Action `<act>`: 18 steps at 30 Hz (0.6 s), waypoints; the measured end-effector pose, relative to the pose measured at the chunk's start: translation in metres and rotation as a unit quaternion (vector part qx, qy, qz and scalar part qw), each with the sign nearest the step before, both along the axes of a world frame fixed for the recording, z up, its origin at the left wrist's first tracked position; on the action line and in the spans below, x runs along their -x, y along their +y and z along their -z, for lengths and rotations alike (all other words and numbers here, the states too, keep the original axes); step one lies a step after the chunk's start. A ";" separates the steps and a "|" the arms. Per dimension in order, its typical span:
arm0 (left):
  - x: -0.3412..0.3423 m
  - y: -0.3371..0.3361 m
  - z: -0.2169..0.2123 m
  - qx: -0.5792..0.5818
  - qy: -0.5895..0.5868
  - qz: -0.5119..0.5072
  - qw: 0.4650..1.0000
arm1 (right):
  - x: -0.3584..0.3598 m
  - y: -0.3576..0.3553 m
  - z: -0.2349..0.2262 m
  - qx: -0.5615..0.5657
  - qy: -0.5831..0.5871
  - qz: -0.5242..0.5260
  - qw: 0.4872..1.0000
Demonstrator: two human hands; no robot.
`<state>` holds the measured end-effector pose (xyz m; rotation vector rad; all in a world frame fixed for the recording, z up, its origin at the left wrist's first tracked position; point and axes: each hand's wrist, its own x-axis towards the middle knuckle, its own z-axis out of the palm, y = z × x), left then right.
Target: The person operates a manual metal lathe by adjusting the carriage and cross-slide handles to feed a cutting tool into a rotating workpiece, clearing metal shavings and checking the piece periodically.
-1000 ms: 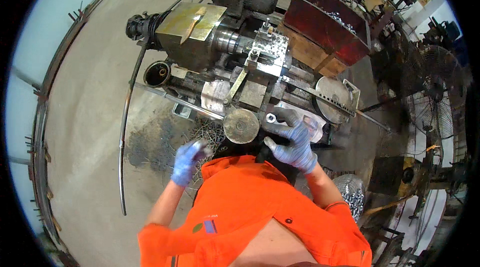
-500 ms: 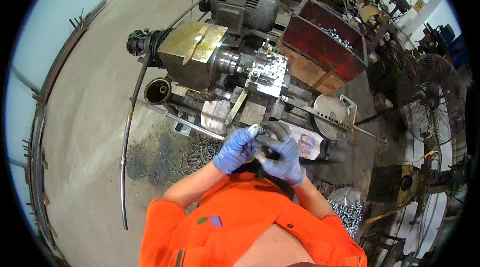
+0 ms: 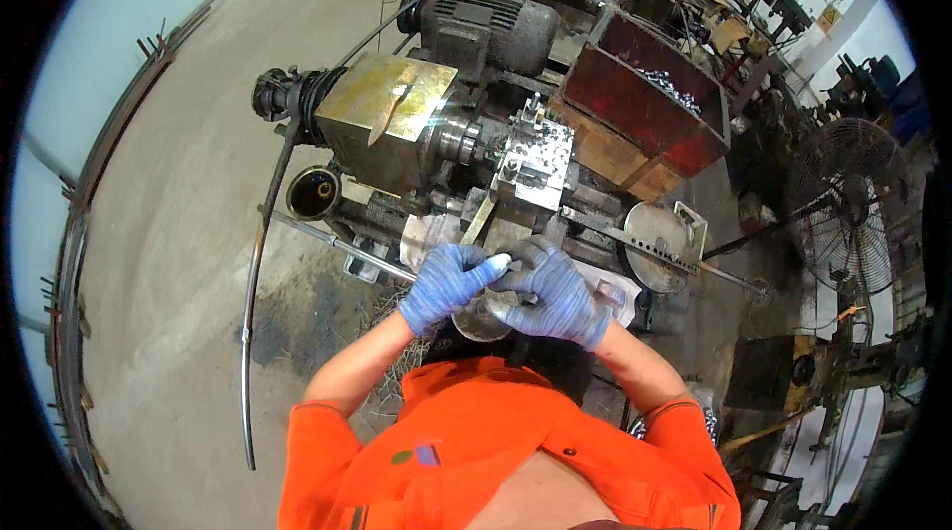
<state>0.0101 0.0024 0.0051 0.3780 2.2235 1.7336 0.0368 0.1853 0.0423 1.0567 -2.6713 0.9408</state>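
Note:
My left hand [image 3: 443, 284], in a blue knit glove, is closed with its thumb stretched toward the other hand. My right hand [image 3: 557, 290], gloved alike with dark, soiled fingers, curls in close against it. Whatever lies between the fingers is too small and hidden to make out. Just below the hands a greyish round object [image 3: 481, 325] shows in part. Beyond them stands a machine with a metal block [image 3: 536, 155] strewn with shavings, next to a shiny spindle [image 3: 458, 141]. A flat bar [image 3: 478, 220] slants from the block toward my hands.
A dark red bin [image 3: 645, 94] of small metal parts stands back right. Left of the machine are an open pot [image 3: 313, 192] and a long rod [image 3: 249, 332]. A perforated bar [image 3: 635, 240] reaches right past a round disc [image 3: 658, 244]. A fan [image 3: 851, 198] stands far right.
Both hands have shifted, the left one slightly to the left, and my elbows are wider apart. The greyish round object below them now shows. The view has moved a little.

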 end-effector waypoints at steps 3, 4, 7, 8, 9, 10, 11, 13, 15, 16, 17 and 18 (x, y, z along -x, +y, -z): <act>0.003 -0.007 -0.007 0.049 0.016 0.026 0.998 | 0.006 -0.001 0.002 -0.029 -0.025 -0.023 0.999; 0.004 -0.009 -0.008 0.065 0.007 0.037 0.997 | 0.009 -0.001 0.004 -0.040 -0.035 -0.032 0.998; 0.011 -0.027 -0.013 0.059 0.016 0.110 0.992 | 0.017 -0.005 -0.002 -0.041 -0.022 -0.050 0.998; 0.012 -0.037 -0.013 0.038 0.032 0.127 0.991 | 0.020 -0.007 -0.007 -0.038 -0.009 -0.056 0.998; 0.013 -0.055 -0.017 0.082 0.112 0.124 0.982 | 0.026 -0.008 -0.010 -0.024 0.013 -0.043 0.999; 0.016 -0.077 -0.020 0.089 0.108 0.093 0.986 | 0.034 -0.008 -0.016 -0.042 0.007 -0.022 0.999; 0.018 -0.098 -0.024 0.164 0.132 0.028 0.977 | 0.045 -0.009 -0.022 -0.059 0.000 -0.002 0.998; 0.011 -0.144 -0.036 0.321 0.198 -0.129 0.917 | 0.073 -0.011 -0.028 -0.105 0.013 0.036 0.994; 0.014 -0.199 -0.033 0.553 0.196 -0.161 0.794 | 0.112 -0.012 -0.010 -0.142 0.087 0.077 0.983; 0.010 -0.227 -0.024 0.557 0.204 -0.201 0.780 | 0.128 -0.014 -0.009 -0.180 0.114 0.078 0.974; 0.001 -0.253 -0.011 0.560 0.211 -0.241 0.764 | 0.143 -0.019 -0.010 -0.239 0.072 0.084 0.965; -0.008 -0.276 0.001 0.559 0.201 -0.254 0.763 | 0.156 -0.024 -0.010 -0.299 0.031 0.091 0.949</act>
